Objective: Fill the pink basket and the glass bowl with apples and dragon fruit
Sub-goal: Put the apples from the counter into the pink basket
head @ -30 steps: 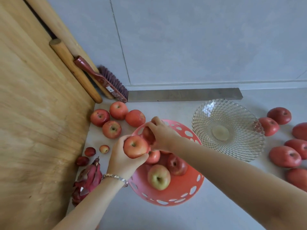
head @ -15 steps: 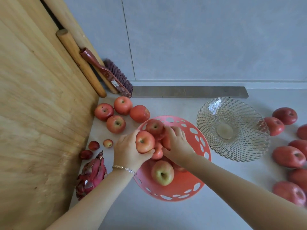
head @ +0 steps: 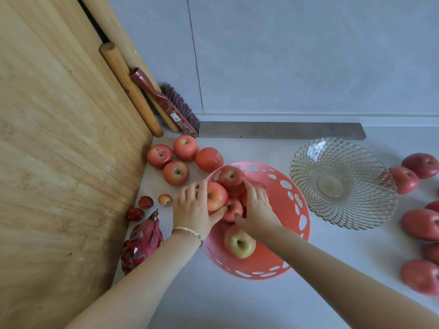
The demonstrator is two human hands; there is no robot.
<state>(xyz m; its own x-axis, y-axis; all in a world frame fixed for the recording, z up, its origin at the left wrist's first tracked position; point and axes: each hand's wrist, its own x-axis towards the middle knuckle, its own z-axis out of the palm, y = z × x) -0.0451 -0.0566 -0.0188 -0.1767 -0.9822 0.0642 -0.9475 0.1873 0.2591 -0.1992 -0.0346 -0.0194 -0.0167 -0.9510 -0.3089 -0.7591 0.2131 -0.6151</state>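
A person's forearms reach down over the floor (head: pixel 213 305). The left hand (head: pixel 192 210), a metal-link bracelet (head: pixel 187 230) at its wrist, grips a blush-red apple (head: pixel 217 197) at the near-left rim of the pink basket (head: pixel 261 267); its fingers (head: pixel 190 193) curl over the top and the thumb presses from below. The fingers of the right hand (head: pixel 259 210) lie loosely spread across the piled apples (head: pixel 231 178) inside the basket, closed round none of them, with the thumb set apart.

The basket is smooth round plastic, its wall pierced with oval holes. A yellow-green apple (head: pixel 239 243) lies in its near part. A scaly magenta dragon fruit (head: pixel 142 241) lies just left of the basket, against a pale wooden panel (head: pixel 59 162), with three small red fruits (head: pixel 145 201) beyond it.

Four loose apples (head: pixel 175 173) sit at the far left. The glass bowl (head: pixel 356 210), cut in a diamond pattern, holds nothing; it stands right of the basket, with darker red apples (head: pixel 420 224) further right. A red-handled brush (head: pixel 173 110) leans in the corner.
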